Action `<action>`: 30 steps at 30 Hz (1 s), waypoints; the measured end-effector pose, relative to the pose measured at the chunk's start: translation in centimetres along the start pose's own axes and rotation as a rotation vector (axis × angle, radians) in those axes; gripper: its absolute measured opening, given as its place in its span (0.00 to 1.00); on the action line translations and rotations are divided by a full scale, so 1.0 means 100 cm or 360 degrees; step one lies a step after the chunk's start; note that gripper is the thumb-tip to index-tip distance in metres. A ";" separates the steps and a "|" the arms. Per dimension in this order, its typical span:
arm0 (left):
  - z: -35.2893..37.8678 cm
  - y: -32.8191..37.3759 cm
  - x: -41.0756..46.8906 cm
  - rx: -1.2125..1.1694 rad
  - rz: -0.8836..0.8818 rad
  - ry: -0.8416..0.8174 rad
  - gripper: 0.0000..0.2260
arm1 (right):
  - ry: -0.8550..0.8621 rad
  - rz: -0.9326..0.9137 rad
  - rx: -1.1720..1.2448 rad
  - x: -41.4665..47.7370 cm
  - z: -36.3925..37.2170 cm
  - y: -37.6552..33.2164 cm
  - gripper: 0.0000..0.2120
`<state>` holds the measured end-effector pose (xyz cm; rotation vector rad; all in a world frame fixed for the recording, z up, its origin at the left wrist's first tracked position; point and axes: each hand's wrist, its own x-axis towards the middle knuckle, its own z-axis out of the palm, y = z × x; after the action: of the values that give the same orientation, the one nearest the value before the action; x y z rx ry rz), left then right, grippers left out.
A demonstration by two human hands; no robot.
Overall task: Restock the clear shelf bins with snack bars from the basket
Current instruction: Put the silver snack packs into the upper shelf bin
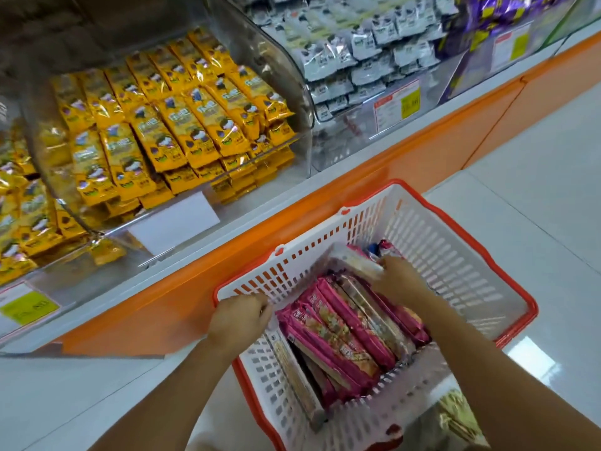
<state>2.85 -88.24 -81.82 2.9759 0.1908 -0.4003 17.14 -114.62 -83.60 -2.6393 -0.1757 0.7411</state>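
Observation:
A white basket with an orange rim stands on the floor below the shelf. Several pink snack bars lie inside it, side by side. My left hand grips the basket's near-left rim. My right hand reaches into the basket, its fingers curled round the far ends of the pink bars and a pale pack. Above, a clear shelf bin holds rows of yellow snack bars.
A second clear bin to the right holds silver packs, and purple packs fill one further right. An orange shelf base runs under the bins. Price labels hang on the bin fronts. White tiled floor lies right of the basket.

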 end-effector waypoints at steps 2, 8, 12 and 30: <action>0.002 0.001 0.001 -0.0012 -0.0023 0.0039 0.14 | 0.0102 0.0145 0.0073 0.004 -0.012 0.016 0.08; 0.002 0.002 0.001 -0.0016 -0.0031 0.0106 0.14 | 0.0010 0.0565 -0.0068 0.023 -0.011 0.065 0.16; 0.002 0.005 0.001 0.0005 -0.0049 0.0121 0.15 | -0.0208 0.0547 -0.0117 0.027 -0.007 0.074 0.21; -0.004 0.006 -0.003 -0.0057 -0.0073 0.0009 0.14 | -0.0518 0.0452 0.0307 0.008 -0.032 0.070 0.13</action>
<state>2.75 -88.81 -81.28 2.9421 0.2645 -0.3895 19.60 -121.90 -84.27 -2.3710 0.1794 1.2160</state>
